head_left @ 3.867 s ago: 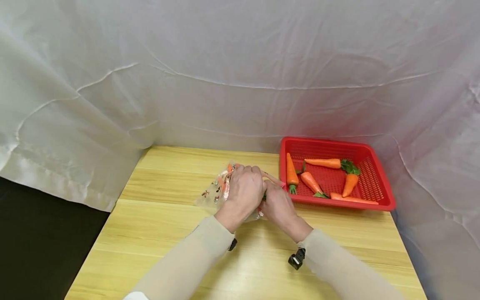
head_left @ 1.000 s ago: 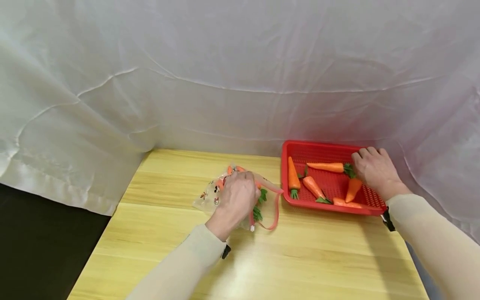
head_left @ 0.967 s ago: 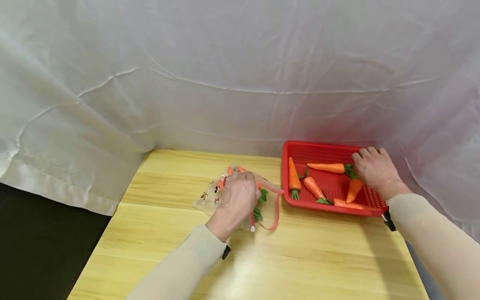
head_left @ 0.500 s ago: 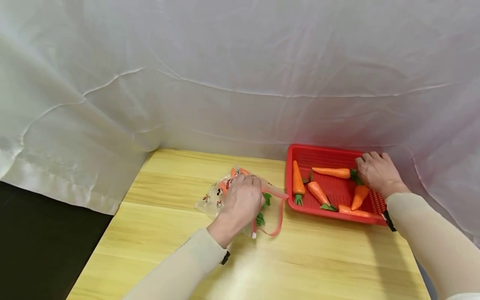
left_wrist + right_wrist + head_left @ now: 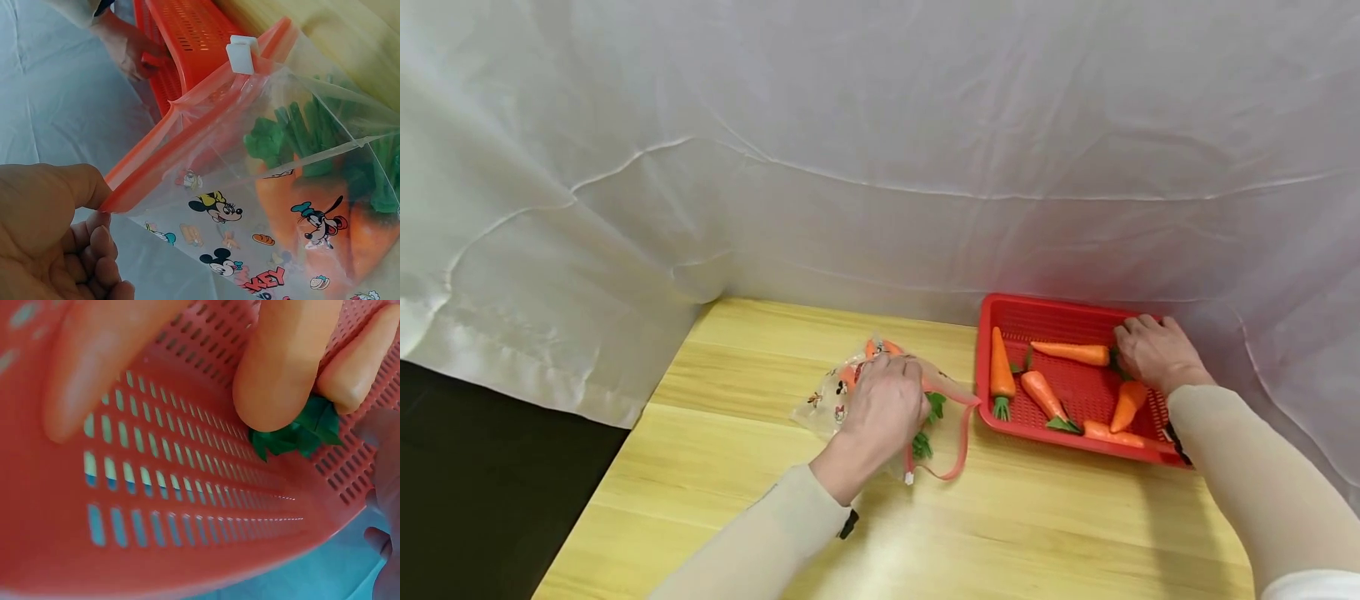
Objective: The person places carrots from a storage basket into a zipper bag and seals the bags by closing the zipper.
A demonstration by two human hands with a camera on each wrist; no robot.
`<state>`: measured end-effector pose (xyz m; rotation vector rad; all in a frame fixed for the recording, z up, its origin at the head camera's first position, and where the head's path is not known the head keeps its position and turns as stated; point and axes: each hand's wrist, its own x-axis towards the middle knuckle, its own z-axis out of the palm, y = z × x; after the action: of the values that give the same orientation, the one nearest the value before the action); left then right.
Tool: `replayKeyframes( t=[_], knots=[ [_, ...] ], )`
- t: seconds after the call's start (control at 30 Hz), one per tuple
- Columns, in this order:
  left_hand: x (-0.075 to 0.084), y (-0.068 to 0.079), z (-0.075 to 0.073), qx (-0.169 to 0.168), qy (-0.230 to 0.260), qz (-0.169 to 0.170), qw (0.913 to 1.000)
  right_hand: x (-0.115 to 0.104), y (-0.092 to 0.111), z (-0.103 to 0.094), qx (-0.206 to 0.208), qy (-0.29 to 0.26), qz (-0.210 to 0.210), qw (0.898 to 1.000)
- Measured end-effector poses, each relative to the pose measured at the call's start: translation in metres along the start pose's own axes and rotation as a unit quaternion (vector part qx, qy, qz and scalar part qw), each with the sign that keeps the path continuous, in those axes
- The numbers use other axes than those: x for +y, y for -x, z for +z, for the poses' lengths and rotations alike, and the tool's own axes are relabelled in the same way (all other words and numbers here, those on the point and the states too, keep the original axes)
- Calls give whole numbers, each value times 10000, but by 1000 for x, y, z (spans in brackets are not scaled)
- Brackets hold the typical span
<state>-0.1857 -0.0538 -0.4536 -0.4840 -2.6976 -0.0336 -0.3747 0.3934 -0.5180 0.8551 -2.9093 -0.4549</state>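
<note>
My left hand (image 5: 883, 408) lies over a clear zip bag (image 5: 244, 231) with cartoon prints. In the left wrist view, its thumb and index finger pinch a corner of the bag's red zip edge (image 5: 144, 181). The mouth gapes, and a white slider (image 5: 242, 55) sits along the zip. Orange carrots (image 5: 306, 219) with green tops are inside. At the right, my right hand (image 5: 1157, 354) grips the back right rim of a red basket (image 5: 1078, 387); in the right wrist view the thumb is inside, the other fingers outside. Fingertips are partly hidden.
Several loose carrots lie in the basket, one (image 5: 1002, 367) along its left wall and one (image 5: 1071, 353) near the back. The bag's mouth almost meets the basket's left side. A pale curtain (image 5: 850, 233) hangs behind the wooden table (image 5: 722, 442).
Since the earliest frame, my right hand has left the bag and moved right to the basket's rim. The left hand stays on the bag. Over the last second, only the head view shifts slightly.
</note>
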Motion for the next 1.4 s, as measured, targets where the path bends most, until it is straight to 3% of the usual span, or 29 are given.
replayKeyframes(
  t=[0.27,0.4,0.67,0.93,1.17,1.4],
  knots=[
    [2,5,-5,-173,118,-8,9998,-6,-3,9,-470,254,-590,9968],
    [4,7,-6,-115,107,15,9999,-7,3,15,-504,395,-706,9955],
    [3,10,-9,-46,-25,11,10000,-10,5,21,-362,333,-668,9965],
    [5,8,-8,-80,12,126,9999,-18,12,19,-542,39,-369,9978],
    [4,6,-5,-176,156,122,9996,-21,13,13,-294,-516,-255,9979],
    [2,1,-3,-271,321,160,9990,-24,12,2,-100,-522,-234,9983]
  ],
)
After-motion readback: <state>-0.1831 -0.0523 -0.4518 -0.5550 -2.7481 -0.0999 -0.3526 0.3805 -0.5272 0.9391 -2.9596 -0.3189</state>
